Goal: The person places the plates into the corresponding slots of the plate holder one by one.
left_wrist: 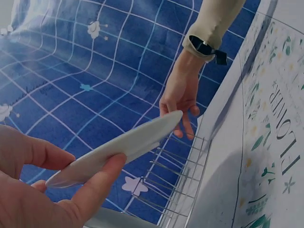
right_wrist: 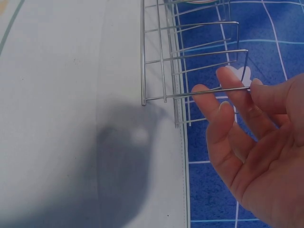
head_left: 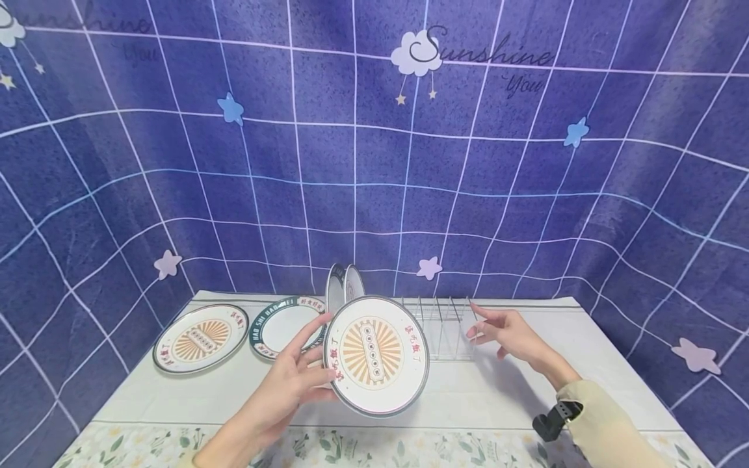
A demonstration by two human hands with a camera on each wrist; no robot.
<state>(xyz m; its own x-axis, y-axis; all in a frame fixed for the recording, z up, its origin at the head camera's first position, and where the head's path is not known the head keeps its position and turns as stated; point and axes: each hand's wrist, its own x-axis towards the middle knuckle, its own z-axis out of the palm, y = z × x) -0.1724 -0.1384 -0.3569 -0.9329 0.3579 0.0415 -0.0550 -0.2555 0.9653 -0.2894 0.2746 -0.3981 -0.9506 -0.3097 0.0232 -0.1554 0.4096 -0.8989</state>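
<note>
My left hand pinches the edge of a white plate with a dark rim, an orange sunburst and red lettering. The left wrist view shows this plate edge-on, thumb on one face and fingers on the other. Behind it is a wire dish rack, its left part hidden by the plate. At the rack's right end, my right hand has thumb and fingers around the end wire. Two plates stand upright by the rack's left end, their lower parts hidden.
On the white table, a second sunburst plate lies at the far left. Beside it lies a green-rimmed plate. A blue gridded curtain rises behind and at both sides. Floral cloth covers the front edge.
</note>
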